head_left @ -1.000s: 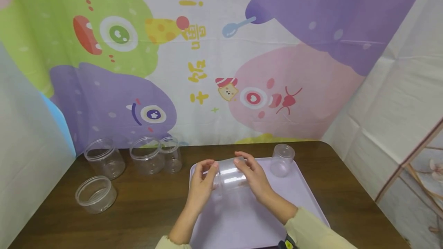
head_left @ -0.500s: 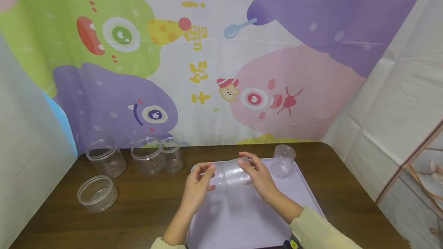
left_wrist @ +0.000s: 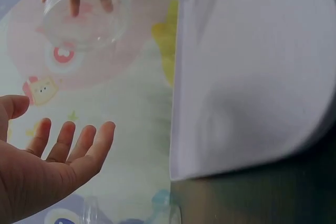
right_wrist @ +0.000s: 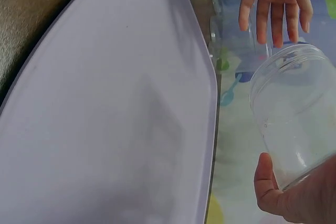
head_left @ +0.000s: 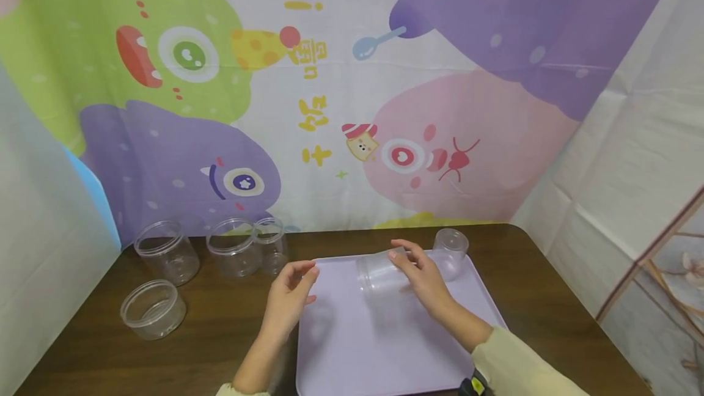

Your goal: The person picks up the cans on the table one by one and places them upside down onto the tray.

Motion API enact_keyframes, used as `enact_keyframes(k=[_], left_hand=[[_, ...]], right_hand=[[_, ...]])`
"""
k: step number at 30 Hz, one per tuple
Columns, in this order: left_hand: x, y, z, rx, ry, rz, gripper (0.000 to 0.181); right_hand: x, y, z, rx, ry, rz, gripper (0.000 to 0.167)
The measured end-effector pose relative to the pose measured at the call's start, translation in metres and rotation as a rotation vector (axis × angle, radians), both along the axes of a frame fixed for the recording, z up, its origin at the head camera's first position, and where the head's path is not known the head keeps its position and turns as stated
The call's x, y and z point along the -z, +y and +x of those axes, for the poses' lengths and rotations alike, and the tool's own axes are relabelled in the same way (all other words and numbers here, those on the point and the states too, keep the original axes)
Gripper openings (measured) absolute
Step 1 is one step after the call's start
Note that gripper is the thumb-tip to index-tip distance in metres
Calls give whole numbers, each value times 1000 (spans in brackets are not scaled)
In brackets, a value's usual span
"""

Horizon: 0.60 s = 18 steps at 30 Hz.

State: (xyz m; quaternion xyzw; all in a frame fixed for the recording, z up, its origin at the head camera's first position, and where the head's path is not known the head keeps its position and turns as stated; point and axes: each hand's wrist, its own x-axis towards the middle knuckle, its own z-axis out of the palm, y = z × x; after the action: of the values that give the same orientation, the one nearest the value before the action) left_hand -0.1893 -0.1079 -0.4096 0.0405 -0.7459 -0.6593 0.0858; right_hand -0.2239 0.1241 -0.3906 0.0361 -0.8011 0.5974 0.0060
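My right hand [head_left: 426,280] grips a clear plastic jar [head_left: 379,274] by its base end, holding it on its side above the lilac tray [head_left: 363,353]. The jar's ringed mouth points left, and in the right wrist view the jar [right_wrist: 294,114] looks hollow, with nothing seen inside. My left hand [head_left: 288,298] hovers over the tray's left edge, apart from the jar. In the left wrist view that hand [left_wrist: 63,166] has its fingers spread loosely around nothing.
Toward the tray's back right corner stands a small clear jar [head_left: 450,255]. On the dark wooden table [head_left: 231,322] at left are a low jar [head_left: 154,310], a wide jar [head_left: 167,253], another wide jar [head_left: 233,249] and a narrow jar [head_left: 275,249]. A cartoon-print cloth [head_left: 330,200] hangs behind.
My left hand has let go of the jar's mouth end and moved left. The right hand has carried the jar a little to the right.
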Motion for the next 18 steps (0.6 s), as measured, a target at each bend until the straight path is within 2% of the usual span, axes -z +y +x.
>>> enact_keyframes(k=[5, 11, 18], left_hand=[[2, -12, 0, -29, -17, -61, 30], [5, -31, 1, -49, -18, -148, 30], [1, -56, 6, -73, -31, -246, 29]], right_hand=[[0, 4, -1, 5, -1, 19, 39], [1, 10, -4, 7, 21, 106, 42], [1, 13, -4, 16, 51, 207, 45]])
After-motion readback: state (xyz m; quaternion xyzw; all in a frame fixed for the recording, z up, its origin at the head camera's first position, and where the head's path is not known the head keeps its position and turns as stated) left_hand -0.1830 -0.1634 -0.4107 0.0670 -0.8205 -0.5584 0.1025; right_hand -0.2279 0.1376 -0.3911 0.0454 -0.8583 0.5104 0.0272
